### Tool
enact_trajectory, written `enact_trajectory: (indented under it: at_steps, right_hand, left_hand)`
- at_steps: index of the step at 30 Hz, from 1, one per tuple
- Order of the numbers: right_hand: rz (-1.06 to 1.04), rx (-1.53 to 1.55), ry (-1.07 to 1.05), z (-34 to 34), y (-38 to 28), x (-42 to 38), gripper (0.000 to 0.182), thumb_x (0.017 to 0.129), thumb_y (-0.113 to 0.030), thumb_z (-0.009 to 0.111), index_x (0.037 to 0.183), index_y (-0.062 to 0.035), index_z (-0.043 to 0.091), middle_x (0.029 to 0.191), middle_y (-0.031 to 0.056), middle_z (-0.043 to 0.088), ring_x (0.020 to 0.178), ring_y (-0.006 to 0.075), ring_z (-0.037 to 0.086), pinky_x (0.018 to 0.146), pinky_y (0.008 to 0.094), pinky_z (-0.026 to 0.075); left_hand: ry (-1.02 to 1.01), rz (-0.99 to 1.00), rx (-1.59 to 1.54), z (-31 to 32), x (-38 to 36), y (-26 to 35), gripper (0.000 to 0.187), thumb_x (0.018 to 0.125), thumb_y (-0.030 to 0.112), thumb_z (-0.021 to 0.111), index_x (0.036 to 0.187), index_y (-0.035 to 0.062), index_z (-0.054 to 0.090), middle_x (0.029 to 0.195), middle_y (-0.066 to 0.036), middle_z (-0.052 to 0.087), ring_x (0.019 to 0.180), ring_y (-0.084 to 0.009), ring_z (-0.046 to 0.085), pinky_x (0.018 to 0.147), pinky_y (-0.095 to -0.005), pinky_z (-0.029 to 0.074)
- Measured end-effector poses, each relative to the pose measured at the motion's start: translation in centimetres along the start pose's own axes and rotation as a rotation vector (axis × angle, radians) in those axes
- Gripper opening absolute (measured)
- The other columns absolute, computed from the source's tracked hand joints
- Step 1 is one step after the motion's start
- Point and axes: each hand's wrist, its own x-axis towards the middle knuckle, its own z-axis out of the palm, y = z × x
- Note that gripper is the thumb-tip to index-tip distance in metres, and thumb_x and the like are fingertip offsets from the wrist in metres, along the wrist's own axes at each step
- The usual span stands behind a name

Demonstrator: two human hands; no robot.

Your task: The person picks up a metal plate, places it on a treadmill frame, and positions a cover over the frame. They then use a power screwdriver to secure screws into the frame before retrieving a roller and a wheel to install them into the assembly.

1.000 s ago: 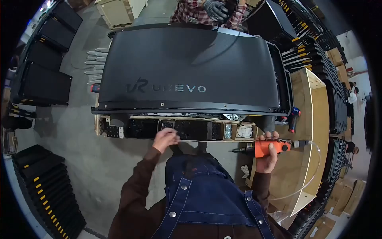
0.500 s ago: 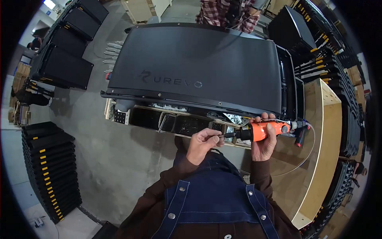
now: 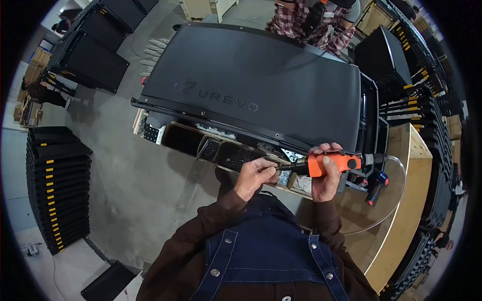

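Note:
My right hand [image 3: 326, 183] is wrapped round the orange body of an air screwdriver [image 3: 317, 165], which lies sideways with its nose pointing left. A clear air hose [image 3: 403, 180] runs from its back end. My left hand [image 3: 254, 178] is closed in a pinch at the tip of the dark bit [image 3: 284, 167]; whether a small screw sits between the fingertips is hidden. Just beyond both hands is a large black panel [image 3: 261, 70] marked UREVO, with screw holes along its near edge. Below that edge, parts bins [image 3: 236, 156] hold small hardware.
A wooden crate [image 3: 401, 200] stands to my right, with a red-and-black power tool [image 3: 376, 188] beside it. Stacked black frames [image 3: 57, 185] are on the left, more black panels [image 3: 93, 60] behind. Across the panel stands a person in a plaid shirt [image 3: 311, 25].
My view has turned and shifted, so the panel and crate appear tilted and moved. Both hands keep their hold on the screwdriver and its bit.

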Motion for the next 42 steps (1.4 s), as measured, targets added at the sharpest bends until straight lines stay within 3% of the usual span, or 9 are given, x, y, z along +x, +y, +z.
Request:
enact_trajectory:
  at_steps: [6, 10, 13, 28, 30, 31, 34, 37, 42]
  right_hand:
    - [0.038, 0.031, 0.298, 2.1, -0.1, 1.4, 0.037, 0.090, -0.008, 0.067, 0.123, -0.0074, 0.051, 0.116, 0.0113, 0.061, 0.101, 0.0232, 0.062, 0.098, 0.0423, 0.050]
    - [-0.020, -0.061, 0.292, 2.8, 0.5, 2.0, 0.036, 0.090, -0.006, 0.066, 0.123, -0.0064, 0.052, 0.114, 0.0118, 0.063, 0.102, 0.0235, 0.063, 0.098, 0.0427, 0.050]
    - [-0.126, -0.206, 0.173, 3.7, 1.1, 2.7, 0.038, 0.089, -0.004, 0.066, 0.124, -0.0054, 0.051, 0.114, 0.0128, 0.063, 0.102, 0.0245, 0.063, 0.099, 0.0433, 0.049]
    - [-0.223, -0.522, -0.211, 4.8, 2.8, 7.7, 0.045, 0.078, 0.004, 0.074, 0.118, -0.0016, 0.053, 0.108, 0.0168, 0.067, 0.099, 0.0259, 0.067, 0.091, 0.0410, 0.056]
    - [-0.128, -0.566, -0.366, 5.0, 2.6, 8.3, 0.046, 0.077, 0.002, 0.077, 0.116, -0.0014, 0.053, 0.107, 0.0165, 0.067, 0.097, 0.0254, 0.067, 0.089, 0.0396, 0.057]
    - [-0.121, -0.645, -0.458, 5.7, 2.3, 8.9, 0.045, 0.075, 0.002, 0.077, 0.114, -0.0011, 0.055, 0.104, 0.0150, 0.068, 0.096, 0.0234, 0.067, 0.087, 0.0372, 0.056]
    - [-0.019, -0.728, -0.637, 6.9, 2.4, 9.9, 0.037, 0.070, 0.004, 0.073, 0.104, -0.0020, 0.060, 0.099, 0.0109, 0.069, 0.093, 0.0197, 0.068, 0.084, 0.0337, 0.056]
    - [0.059, -0.748, -0.742, 7.1, 2.6, 10.4, 0.038, 0.073, 0.000, 0.077, 0.106, -0.0024, 0.057, 0.097, 0.0114, 0.066, 0.091, 0.0203, 0.067, 0.083, 0.0354, 0.056]
    - [0.069, -0.758, -0.749, 6.5, 2.7, 11.2, 0.040, 0.072, 0.003, 0.075, 0.107, -0.0025, 0.056, 0.096, 0.0111, 0.067, 0.092, 0.0210, 0.067, 0.084, 0.0359, 0.057]
  left_hand:
    - [0.079, 0.751, 0.517, 0.7, 2.2, 0.2, 0.018, 0.095, 0.008, 0.068, 0.108, -0.0035, 0.066, 0.095, -0.011, 0.070, 0.086, -0.0174, 0.070, 0.079, -0.0330, 0.059]
    - [-0.108, 0.082, -0.114, -0.6, 3.7, 0.5, 0.017, 0.099, 0.014, 0.063, 0.111, 0.0007, 0.065, 0.097, -0.006, 0.070, 0.087, -0.0166, 0.069, 0.081, -0.0320, 0.058]
    - [-0.172, -0.113, -0.613, -0.6, 7.4, -2.2, 0.019, 0.100, 0.027, 0.062, 0.104, 0.0081, 0.064, 0.090, -0.002, 0.066, 0.084, -0.0148, 0.067, 0.076, -0.0297, 0.058]
    - [0.135, -0.184, -0.667, 2.6, 9.8, -1.2, 0.034, 0.097, 0.045, 0.063, 0.092, 0.0106, 0.061, 0.075, 0.003, 0.060, 0.066, -0.0133, 0.061, 0.063, -0.0297, 0.054]
    - [-0.019, -0.277, -0.387, 0.6, 8.6, -0.6, 0.040, 0.096, 0.052, 0.061, 0.088, 0.0126, 0.063, 0.073, 0.002, 0.059, 0.066, -0.0144, 0.061, 0.064, -0.0309, 0.055]
    - [0.152, -0.268, -0.173, 0.3, 7.2, 0.2, 0.048, 0.095, 0.058, 0.061, 0.097, 0.0100, 0.061, 0.079, 0.000, 0.060, 0.066, -0.0159, 0.062, 0.064, -0.0332, 0.055]
    - [0.573, 0.008, -0.024, -2.4, 6.9, 2.2, 0.066, 0.088, 0.058, 0.069, 0.124, 0.0048, 0.052, 0.099, -0.010, 0.062, 0.089, -0.0224, 0.066, 0.074, -0.0396, 0.057]
    - [0.412, 0.222, -0.104, -3.1, 8.9, 4.6, 0.059, 0.088, 0.042, 0.076, 0.120, -0.0054, 0.061, 0.112, -0.014, 0.064, 0.101, -0.0289, 0.064, 0.089, -0.0515, 0.054]
    - [0.459, 0.239, -0.062, -2.9, 9.2, 4.2, 0.050, 0.088, 0.039, 0.076, 0.109, -0.0047, 0.065, 0.107, -0.012, 0.066, 0.096, -0.0260, 0.066, 0.086, -0.0486, 0.055]
